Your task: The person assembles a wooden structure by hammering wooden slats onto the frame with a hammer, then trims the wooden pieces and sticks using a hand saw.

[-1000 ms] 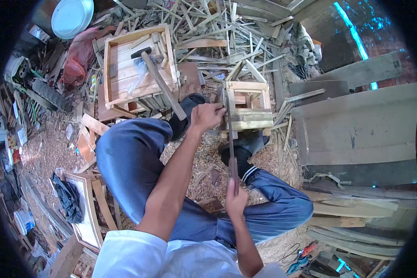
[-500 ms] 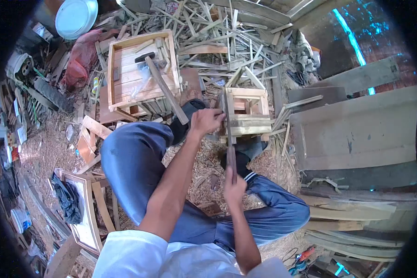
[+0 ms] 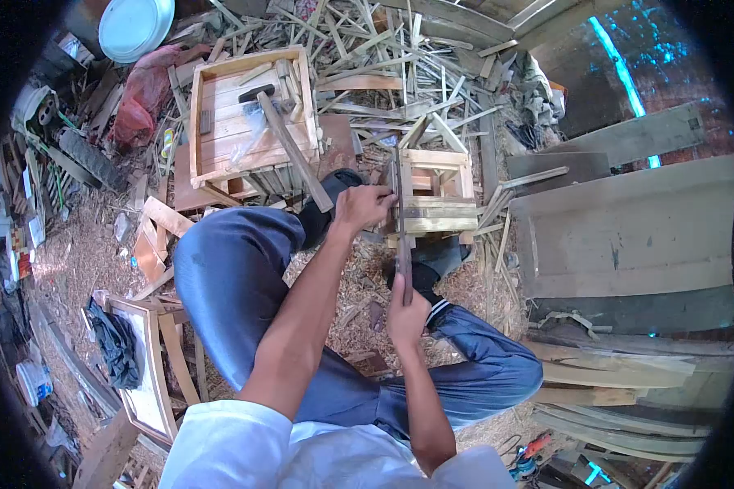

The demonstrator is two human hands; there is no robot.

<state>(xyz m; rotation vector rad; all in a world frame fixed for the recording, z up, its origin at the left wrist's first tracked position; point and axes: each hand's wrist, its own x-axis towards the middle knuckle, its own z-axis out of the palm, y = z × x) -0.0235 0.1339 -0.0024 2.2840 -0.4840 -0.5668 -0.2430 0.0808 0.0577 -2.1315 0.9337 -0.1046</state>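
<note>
My right hand is wrapped round the handle of a handsaw, whose long, thin, dark blade is seen nearly edge-on and points away from me. The blade runs along the left side of a small wooden stool frame of pale bars with an open middle. At that same left side, my left hand has its fingers curled against the frame's edge, close to the blade. The exact grip of those fingertips is partly hidden. My feet are on either side below the frame.
A shallow wooden box at the front left holds a hammer, plastic bags and wood pieces. Scrap strips pile up behind. Large boards lean at the right. A framed panel stands at the lower left; shavings cover the floor.
My right hand has pushed the saw forward, away from my body. My left hand has stayed at the frame's left side. The whole view has shifted slightly.
</note>
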